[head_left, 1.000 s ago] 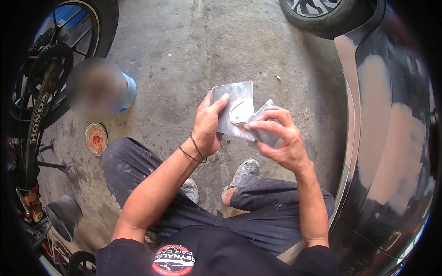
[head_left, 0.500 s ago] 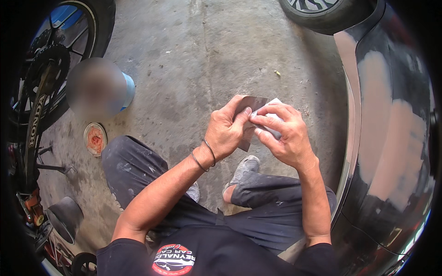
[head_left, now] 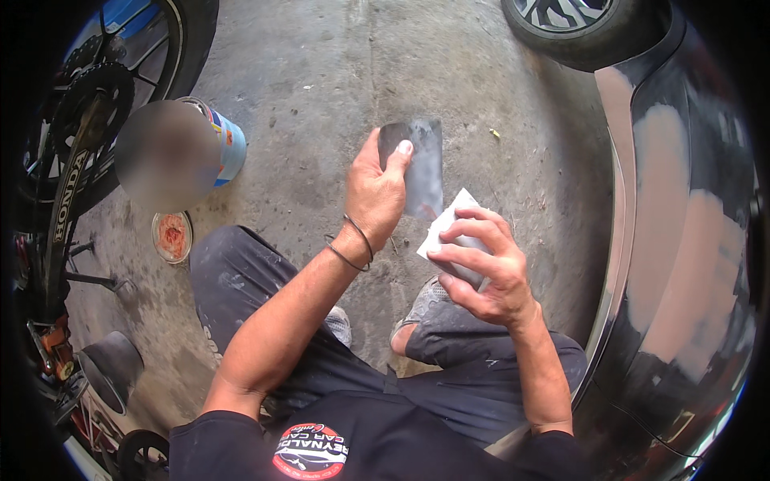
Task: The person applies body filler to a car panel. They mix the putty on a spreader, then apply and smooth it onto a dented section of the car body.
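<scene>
Grey concrete floor [head_left: 321, 72] fills the scene as you crouch beside a dark car body [head_left: 690, 264], both hands raised in front of your knees. Your left hand [head_left: 375, 192] comes up from the lower left on a bent forearm, two thin bands [head_left: 353, 244] circling the wrist. Its fingers are closed around a dark, dusty sheet of sandpaper [head_left: 423, 168], thumb pressed flat on the near face, the sheet standing almost upright above the floor. Your right hand [head_left: 485, 268] sits just below and to the right, wrist cocked inward, fingers curled tight on a folded white piece of paper [head_left: 451, 220] whose corner pokes up from the grip. The white corner meets the lower edge of the sandpaper; whether they actually touch cannot be told. Your right forearm runs down along the car's curved panel, where pale sanded patches [head_left: 666, 152] show against the dark paint. On the floor to your left stands a blue tin [head_left: 228, 144], with a small round lid [head_left: 172, 236] smeared red just beside it. A motorcycle wheel [head_left: 88, 120] fills the left edge, and a car tyre [head_left: 577, 28] sits at the top.
</scene>
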Demonstrator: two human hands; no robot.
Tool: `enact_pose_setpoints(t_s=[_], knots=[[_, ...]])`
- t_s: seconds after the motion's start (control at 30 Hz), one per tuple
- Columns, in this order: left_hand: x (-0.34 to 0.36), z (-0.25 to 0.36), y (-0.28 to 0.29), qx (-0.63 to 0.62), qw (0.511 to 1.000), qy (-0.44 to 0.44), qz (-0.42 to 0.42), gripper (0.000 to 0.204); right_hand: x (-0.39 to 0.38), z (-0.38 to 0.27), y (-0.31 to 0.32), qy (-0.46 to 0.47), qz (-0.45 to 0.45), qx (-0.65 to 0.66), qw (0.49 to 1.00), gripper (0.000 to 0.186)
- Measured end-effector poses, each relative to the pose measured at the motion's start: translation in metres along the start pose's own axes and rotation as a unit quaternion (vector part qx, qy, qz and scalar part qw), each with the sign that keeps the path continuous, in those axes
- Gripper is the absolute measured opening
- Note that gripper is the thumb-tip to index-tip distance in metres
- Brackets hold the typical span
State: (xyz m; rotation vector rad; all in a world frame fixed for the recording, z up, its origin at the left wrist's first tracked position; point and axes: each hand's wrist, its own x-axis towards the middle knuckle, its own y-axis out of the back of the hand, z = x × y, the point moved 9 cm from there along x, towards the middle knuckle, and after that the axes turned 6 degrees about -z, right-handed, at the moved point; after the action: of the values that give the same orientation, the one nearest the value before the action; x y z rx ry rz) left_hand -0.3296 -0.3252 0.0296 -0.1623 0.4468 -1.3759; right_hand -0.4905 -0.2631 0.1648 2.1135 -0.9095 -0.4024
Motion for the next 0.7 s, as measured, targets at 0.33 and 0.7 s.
enact_pose_setpoints(t_s=[0.33,0.7], knots=[[-0.039,-0.022,-0.025,-0.280,0.932,0.215,-0.084,0.031,-0.007,0.053,0.037,-0.056,0.033,0.017,0.998,0.047],[-0.028,-0.020,-0.021,-0.075,0.989,0.088,-0.095,0.024,0.019,0.008,0.033,-0.037,-0.009,-0.077,0.996,0.024]])
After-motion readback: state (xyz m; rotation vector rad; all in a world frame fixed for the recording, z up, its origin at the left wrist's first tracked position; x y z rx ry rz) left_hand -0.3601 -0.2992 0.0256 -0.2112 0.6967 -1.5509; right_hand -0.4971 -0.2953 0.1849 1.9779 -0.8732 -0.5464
